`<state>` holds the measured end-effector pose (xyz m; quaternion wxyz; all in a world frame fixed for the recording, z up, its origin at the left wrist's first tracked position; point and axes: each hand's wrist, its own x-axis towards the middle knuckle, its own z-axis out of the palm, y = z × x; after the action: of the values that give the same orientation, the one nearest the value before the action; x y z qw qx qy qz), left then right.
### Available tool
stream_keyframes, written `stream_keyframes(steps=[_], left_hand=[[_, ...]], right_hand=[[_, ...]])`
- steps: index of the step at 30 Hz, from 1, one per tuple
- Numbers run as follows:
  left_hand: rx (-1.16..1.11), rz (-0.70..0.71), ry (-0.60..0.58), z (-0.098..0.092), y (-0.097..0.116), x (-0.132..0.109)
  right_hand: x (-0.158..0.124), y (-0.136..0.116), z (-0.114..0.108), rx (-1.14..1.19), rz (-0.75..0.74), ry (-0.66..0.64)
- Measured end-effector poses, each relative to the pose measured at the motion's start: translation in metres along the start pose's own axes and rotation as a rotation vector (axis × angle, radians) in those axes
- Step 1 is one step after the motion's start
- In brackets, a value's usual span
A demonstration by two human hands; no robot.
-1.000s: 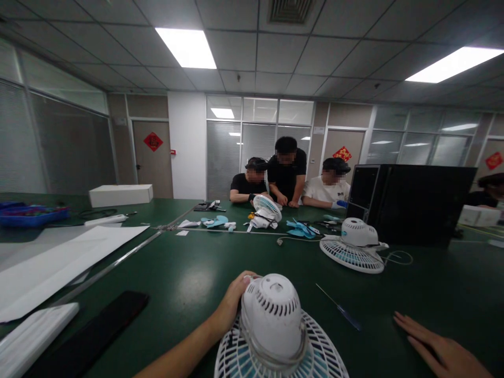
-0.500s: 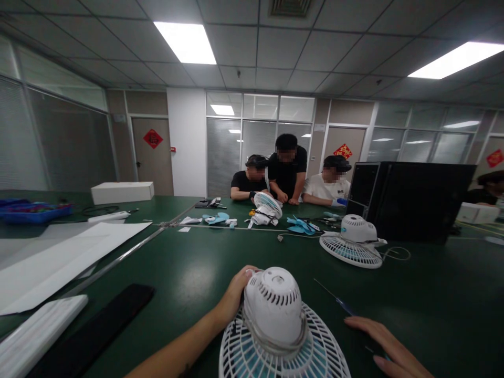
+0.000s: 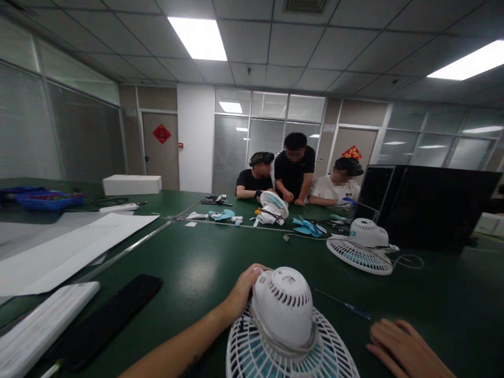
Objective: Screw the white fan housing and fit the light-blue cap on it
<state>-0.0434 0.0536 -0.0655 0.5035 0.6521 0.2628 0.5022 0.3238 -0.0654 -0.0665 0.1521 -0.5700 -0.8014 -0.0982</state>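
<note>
A white fan (image 3: 284, 310) is set face down at the near centre of the green bench (image 3: 189, 283), its cord wound around the motor housing. The housing is gripped on its left side by the left hand (image 3: 244, 290). The right hand (image 3: 407, 346) is held with bent fingers just beside a screwdriver (image 3: 356, 310); whether anything is held beneath it cannot be told. Farther right, a second fan (image 3: 368, 234) is laid face down before a black case (image 3: 444, 205). At far left, small coloured pieces, too small to identify, are held in a blue tray (image 3: 59, 203); beside it, the contents of a white box (image 3: 132, 185) are hidden
</note>
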Motion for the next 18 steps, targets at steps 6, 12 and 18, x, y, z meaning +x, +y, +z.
stream_keyframes(steps=[6, 12, 18], left_hand=[[0.074, 0.030, 0.009, 0.000, 0.005, -0.002], [0.195, 0.142, 0.072, 0.000, 0.027, -0.005], [0.433, 0.417, -0.063, 0.019, 0.066, -0.020]], right_hand=[[0.032, -0.029, -0.030, 0.280, 0.030, 0.030], [0.093, -0.091, -0.082, 0.701, -0.003, 0.264], [0.143, -0.147, -0.096, 1.021, -0.199, 0.253]])
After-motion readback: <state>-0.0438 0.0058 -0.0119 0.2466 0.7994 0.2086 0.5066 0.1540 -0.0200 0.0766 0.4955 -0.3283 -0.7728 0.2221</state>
